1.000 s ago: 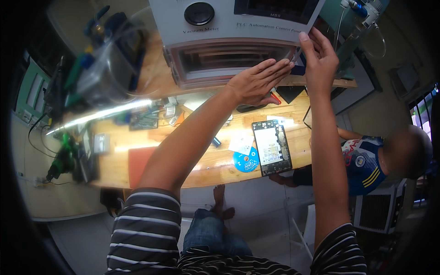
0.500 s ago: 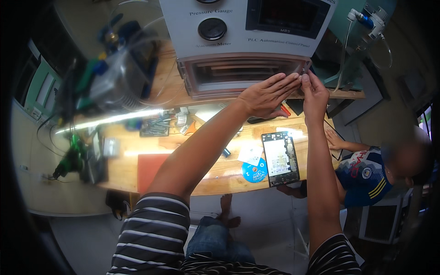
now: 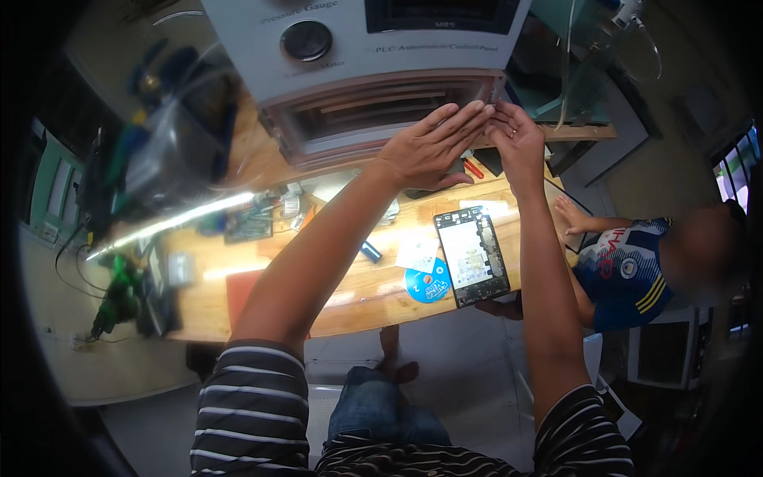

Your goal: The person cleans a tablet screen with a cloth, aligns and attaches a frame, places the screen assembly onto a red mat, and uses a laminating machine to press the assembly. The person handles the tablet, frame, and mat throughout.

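Note:
My left hand (image 3: 425,149) lies flat with its fingers stretched out against the right part of a clear-fronted door (image 3: 350,105) on a white boxy machine (image 3: 342,60). At the door's right edge, my right hand (image 3: 518,145) has its fingers bent and pinched around a small metal latch (image 3: 496,86), which they mostly hide. The fingertips of both hands almost meet there. Pinkish edging frames the door, and shelf-like layers show inside. Below the hands, an opened tablet (image 3: 475,258) with an exposed circuit board rests on the wooden bench (image 3: 350,298).
A blue disc (image 3: 427,285) and white paper (image 3: 415,254) lie beside the tablet. Red-handled pliers (image 3: 473,168) sit under my hands. At the right, another person in a blue shirt (image 3: 628,262) rests a hand (image 3: 571,215) near the bench edge. A red mat (image 3: 241,290) lies left.
The whole view has shifted, so the machine and bench appear further left and higher. Both hands stay at the door's right edge; the right fingers look more curled around the latch.

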Demonstrator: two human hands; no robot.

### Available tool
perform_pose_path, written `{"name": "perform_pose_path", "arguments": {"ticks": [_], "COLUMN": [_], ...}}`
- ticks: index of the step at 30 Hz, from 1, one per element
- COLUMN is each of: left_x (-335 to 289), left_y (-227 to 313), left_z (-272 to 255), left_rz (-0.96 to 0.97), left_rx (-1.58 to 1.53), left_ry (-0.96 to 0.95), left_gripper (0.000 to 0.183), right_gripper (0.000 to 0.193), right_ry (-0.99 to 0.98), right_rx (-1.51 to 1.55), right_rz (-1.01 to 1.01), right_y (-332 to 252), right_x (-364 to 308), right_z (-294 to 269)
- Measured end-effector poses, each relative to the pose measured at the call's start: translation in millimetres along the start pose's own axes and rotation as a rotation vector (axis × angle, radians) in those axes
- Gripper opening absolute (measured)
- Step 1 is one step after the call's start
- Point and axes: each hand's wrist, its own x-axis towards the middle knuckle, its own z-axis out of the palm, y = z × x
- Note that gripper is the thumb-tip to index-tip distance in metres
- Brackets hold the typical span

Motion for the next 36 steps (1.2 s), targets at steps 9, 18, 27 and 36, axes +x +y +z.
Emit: {"name": "perform_pose_path", "arguments": {"ticks": [9,18,27,36], "left_x": [-2.1,-1.4,0.4,4.4], "left_y": [-1.6,-0.7,0.2,6.5], "left_z": [2.1,5.5,1.4,-1.2], "left_rz": [0.029,0.030,0.011,-0.102], "left_rx": [0.017,0.011,0.008,-0.211], "left_ry": [0.063,0.039,0.009,0.026], "left_gripper": [0.089,0.087,0.085,0.082], "right_gripper": [0.036,0.032,0.025,0.021], "right_ry": [-0.012,-0.031,0.016,0.020], "right_rx": [-0.226,-0.231,-0.217,-0.208], "right_rz": [-0.012,0.015,0.003,0.010], "right_y": [19.8,27.0,24.3,17.4], "right_x": [-3.4,-4.6,-4.6,-4.5], "right_z": [-3.2,-2.8,-0.6,2.3]}}
